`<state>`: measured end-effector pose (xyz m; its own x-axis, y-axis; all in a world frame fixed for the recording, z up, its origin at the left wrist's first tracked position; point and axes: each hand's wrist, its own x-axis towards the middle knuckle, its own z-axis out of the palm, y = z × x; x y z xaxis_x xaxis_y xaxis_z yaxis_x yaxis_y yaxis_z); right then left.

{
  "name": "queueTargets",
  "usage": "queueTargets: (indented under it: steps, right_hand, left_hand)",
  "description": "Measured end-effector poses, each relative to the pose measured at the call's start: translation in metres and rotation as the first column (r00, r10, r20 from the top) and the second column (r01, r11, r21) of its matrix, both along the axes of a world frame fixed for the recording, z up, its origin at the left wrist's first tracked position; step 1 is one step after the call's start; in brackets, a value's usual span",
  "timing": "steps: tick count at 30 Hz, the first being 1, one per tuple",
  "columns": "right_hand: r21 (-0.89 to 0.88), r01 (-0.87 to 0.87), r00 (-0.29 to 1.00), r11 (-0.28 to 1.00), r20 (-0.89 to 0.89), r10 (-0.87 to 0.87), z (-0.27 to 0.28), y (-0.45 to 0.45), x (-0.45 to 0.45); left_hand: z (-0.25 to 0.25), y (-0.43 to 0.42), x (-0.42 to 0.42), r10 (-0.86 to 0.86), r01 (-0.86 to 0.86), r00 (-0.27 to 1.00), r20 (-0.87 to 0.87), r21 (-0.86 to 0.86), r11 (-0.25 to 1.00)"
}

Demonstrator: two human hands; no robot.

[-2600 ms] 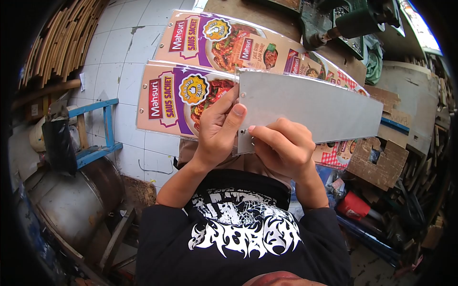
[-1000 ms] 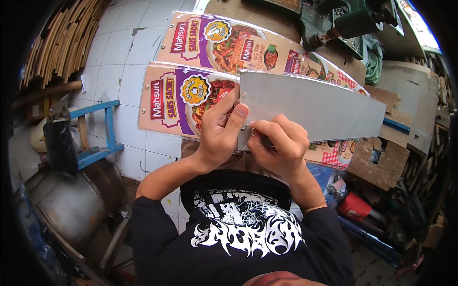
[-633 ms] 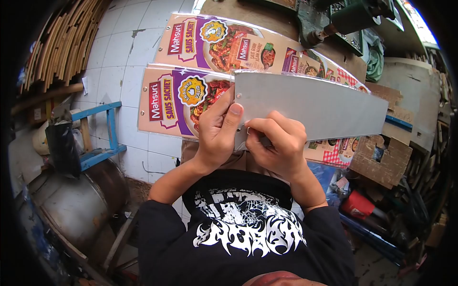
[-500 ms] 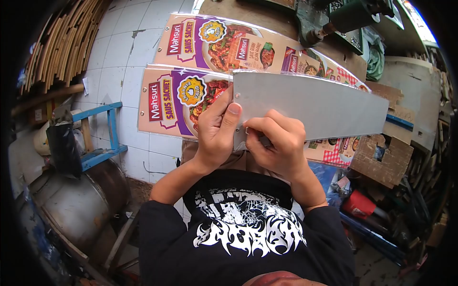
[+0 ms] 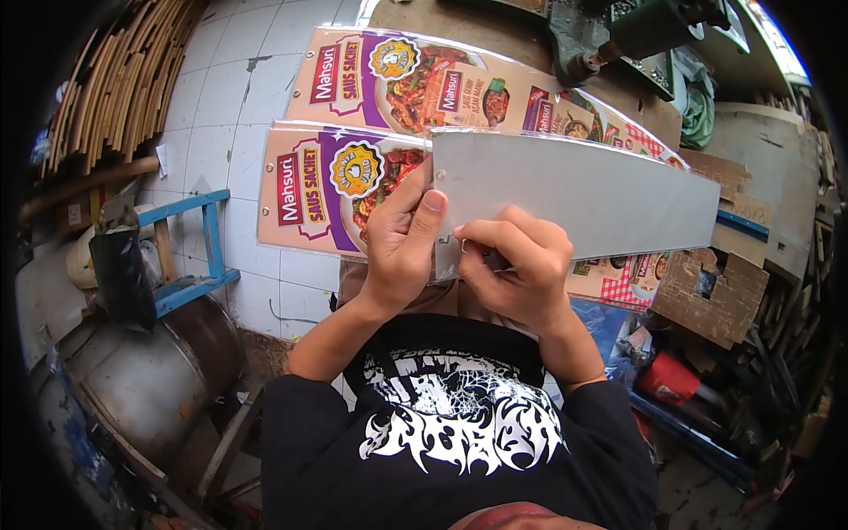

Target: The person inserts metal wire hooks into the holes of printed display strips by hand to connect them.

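Observation:
A grey tapered panel [image 5: 583, 181] lies plain side up, its wide left end gripped by my left hand [image 5: 402, 234], thumb on top and fingers beneath. My right hand [image 5: 521, 256] pinches a small bent metal wire piece [image 5: 464, 245] beside the lower eyelet [image 5: 443, 240] of that end. Another eyelet [image 5: 441, 175] shows higher up. Under the grey panel is a printed panel [image 5: 305, 190] with a yellow badge, and behind it a second printed panel [image 5: 353, 79] with eyelets at its left end. Whether the wire passes through the hole I cannot tell.
A green machine [image 5: 618, 53] stands on the wooden bench [image 5: 442, 19] at the top right. Cut cardboard [image 5: 707, 296] lies at the right, near a red object [image 5: 669, 378]. At the left are a blue frame [image 5: 212, 238], a metal drum [image 5: 141, 380] and stacked wooden strips [image 5: 128, 79].
Compared with the earliest frame, my right hand has shifted slightly up and left, and the grey panel's narrow end sits a little farther right. Both hands keep their holds.

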<state>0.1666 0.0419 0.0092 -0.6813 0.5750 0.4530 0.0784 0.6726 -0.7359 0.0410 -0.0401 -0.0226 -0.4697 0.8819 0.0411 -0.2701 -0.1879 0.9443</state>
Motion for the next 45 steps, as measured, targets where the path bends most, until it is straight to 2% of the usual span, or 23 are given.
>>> queueTargets:
  steps: [13,21,27,31,37,42,45]
  right_hand:
    - [0.073,0.007,1.000,0.997,-0.001,-0.007,-0.0009,-0.0011,-0.0014]
    - [0.155,-0.035,0.999,0.987,0.018,0.033,-0.0005,-0.0011,-0.0024]
    - [0.063,0.013,1.000,0.998,-0.011,-0.013,-0.0018,-0.0030,-0.0004]
    - [0.072,0.012,1.000,0.997,-0.005,-0.011,-0.0004,-0.0024,-0.0007]
    - [0.131,-0.014,1.000,0.991,0.009,0.013,-0.0004,-0.0017,-0.0010]
    - [0.248,-0.021,0.998,0.969,0.059,0.006,-0.0010,-0.0047,-0.0008]
    - [0.250,-0.026,0.998,0.968,0.060,0.011,-0.0026,-0.0061,-0.0006]
  left_hand:
    - [-0.0006,0.0006,0.0004,-0.020,0.018,0.998,0.059,0.023,1.000]
    - [0.0016,-0.0012,-0.0016,-0.021,0.021,1.000,0.013,0.012,1.000]
    - [0.0022,-0.0006,-0.0007,-0.021,0.021,0.999,0.027,0.017,1.000]
    - [0.0016,-0.0002,0.0004,-0.018,0.017,0.998,0.060,0.026,1.000]
    - [0.0033,0.0001,-0.0003,-0.018,0.017,0.999,0.043,0.021,1.000]
    - [0.0013,0.0010,-0.0004,-0.010,0.010,0.999,0.037,0.014,1.000]
    - [0.0004,0.0012,-0.0003,-0.005,0.004,0.999,0.038,0.015,1.000]
